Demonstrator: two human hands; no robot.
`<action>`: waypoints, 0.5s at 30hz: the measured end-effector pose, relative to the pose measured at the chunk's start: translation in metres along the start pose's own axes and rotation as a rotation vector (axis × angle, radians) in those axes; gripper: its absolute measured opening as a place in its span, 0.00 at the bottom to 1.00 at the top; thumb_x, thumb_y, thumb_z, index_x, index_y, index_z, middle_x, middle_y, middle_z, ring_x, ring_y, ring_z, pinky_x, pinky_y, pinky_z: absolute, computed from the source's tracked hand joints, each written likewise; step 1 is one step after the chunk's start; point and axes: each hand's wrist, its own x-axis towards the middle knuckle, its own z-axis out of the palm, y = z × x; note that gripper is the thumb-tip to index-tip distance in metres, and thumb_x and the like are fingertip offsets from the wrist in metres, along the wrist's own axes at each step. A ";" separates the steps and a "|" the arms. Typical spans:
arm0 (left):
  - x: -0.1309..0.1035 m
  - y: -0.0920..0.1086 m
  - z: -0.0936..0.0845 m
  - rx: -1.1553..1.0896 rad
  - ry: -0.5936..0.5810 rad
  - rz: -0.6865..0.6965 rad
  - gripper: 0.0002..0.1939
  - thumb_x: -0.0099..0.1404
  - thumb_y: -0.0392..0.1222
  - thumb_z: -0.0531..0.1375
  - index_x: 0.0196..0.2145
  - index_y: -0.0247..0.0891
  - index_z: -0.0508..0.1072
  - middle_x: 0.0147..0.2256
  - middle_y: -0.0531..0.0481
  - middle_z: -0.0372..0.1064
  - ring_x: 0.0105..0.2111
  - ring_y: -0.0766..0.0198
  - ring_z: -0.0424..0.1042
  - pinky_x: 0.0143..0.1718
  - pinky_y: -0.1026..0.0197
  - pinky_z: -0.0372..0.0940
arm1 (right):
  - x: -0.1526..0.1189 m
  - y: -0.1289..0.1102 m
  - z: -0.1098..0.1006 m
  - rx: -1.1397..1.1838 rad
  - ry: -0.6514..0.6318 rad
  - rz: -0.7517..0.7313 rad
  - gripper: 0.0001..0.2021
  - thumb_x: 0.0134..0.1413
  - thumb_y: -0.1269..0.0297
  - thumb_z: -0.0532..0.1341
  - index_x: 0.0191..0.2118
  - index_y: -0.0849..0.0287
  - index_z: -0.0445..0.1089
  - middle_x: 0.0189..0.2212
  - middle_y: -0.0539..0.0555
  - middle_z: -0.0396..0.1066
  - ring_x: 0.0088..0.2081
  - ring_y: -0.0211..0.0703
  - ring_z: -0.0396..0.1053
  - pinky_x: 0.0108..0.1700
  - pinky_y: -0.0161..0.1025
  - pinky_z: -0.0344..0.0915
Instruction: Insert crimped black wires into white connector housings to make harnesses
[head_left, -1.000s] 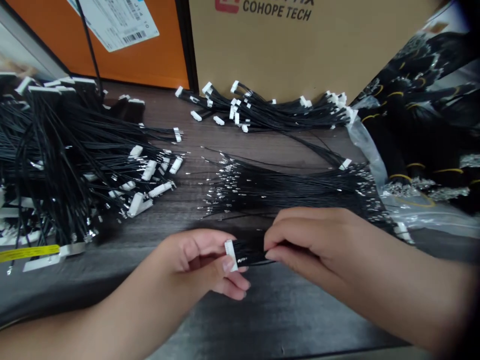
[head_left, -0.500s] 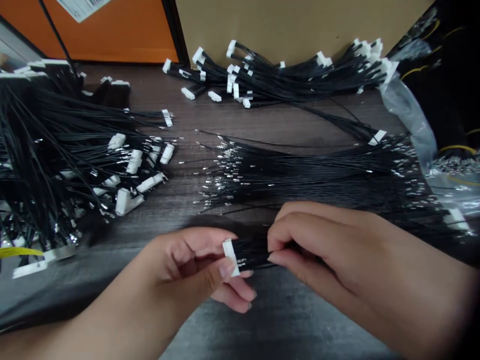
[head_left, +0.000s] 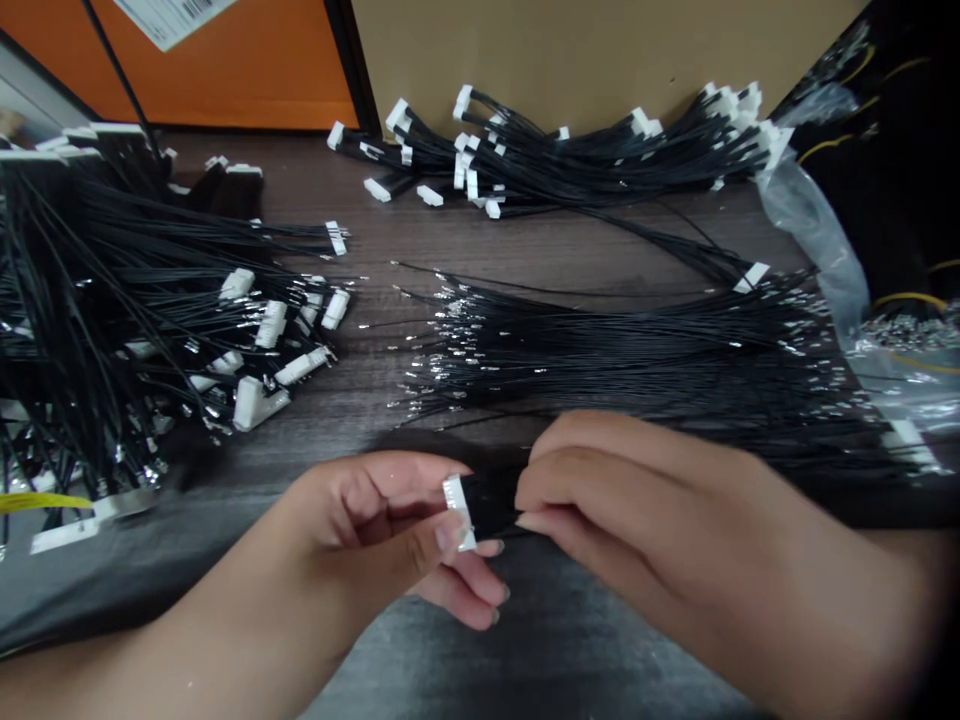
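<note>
A small white connector housing (head_left: 458, 512) is pinched between the thumb and fingers of my left hand (head_left: 397, 540). Black wires (head_left: 491, 500) run from its right side toward my right hand (head_left: 630, 510). The fingertips of that hand are pressed together on the wires a short way from the housing; which wires they grip is partly hidden. Just behind both hands lies a wide bundle of loose black wires (head_left: 600, 350) with shiny metal terminals at both ends.
Wired white connectors (head_left: 270, 325) are heaped on the left with many black wires. Finished-looking harnesses (head_left: 585, 160) lie along the back by a cardboard box (head_left: 600, 60). An orange box (head_left: 247, 70) stands back left, and a clear plastic bag (head_left: 817, 230) lies at right.
My right hand has shifted slightly left, closer to the connector housing. The metal terminals seen beside the housing earlier no longer show. My left hand keeps its hold, almost unmoved.
</note>
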 end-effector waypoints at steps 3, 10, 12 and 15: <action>0.001 -0.011 -0.008 -0.014 -0.031 0.059 0.11 0.59 0.45 0.83 0.34 0.39 0.89 0.26 0.49 0.87 0.27 0.63 0.86 0.29 0.71 0.78 | 0.000 -0.001 -0.004 0.005 0.014 -0.068 0.14 0.71 0.70 0.58 0.36 0.52 0.79 0.29 0.49 0.75 0.29 0.39 0.70 0.29 0.36 0.63; 0.001 -0.023 -0.014 0.028 -0.019 0.128 0.07 0.63 0.44 0.80 0.37 0.43 0.91 0.27 0.50 0.88 0.29 0.62 0.87 0.31 0.71 0.78 | 0.013 -0.010 0.005 0.029 0.083 -0.249 0.18 0.61 0.84 0.54 0.26 0.57 0.70 0.24 0.46 0.68 0.22 0.28 0.62 0.22 0.30 0.54; 0.000 -0.023 -0.013 0.041 -0.008 0.114 0.07 0.63 0.44 0.80 0.37 0.43 0.91 0.28 0.50 0.88 0.29 0.62 0.87 0.31 0.70 0.78 | 0.015 -0.008 0.007 0.044 0.085 -0.270 0.18 0.61 0.83 0.54 0.26 0.58 0.70 0.24 0.46 0.68 0.22 0.28 0.61 0.24 0.30 0.57; -0.001 -0.023 -0.013 0.027 -0.007 0.112 0.07 0.64 0.45 0.80 0.37 0.42 0.91 0.28 0.49 0.88 0.28 0.62 0.86 0.32 0.69 0.79 | 0.011 -0.004 0.008 0.005 0.038 -0.295 0.22 0.62 0.83 0.55 0.20 0.57 0.66 0.23 0.46 0.68 0.22 0.30 0.59 0.30 0.31 0.62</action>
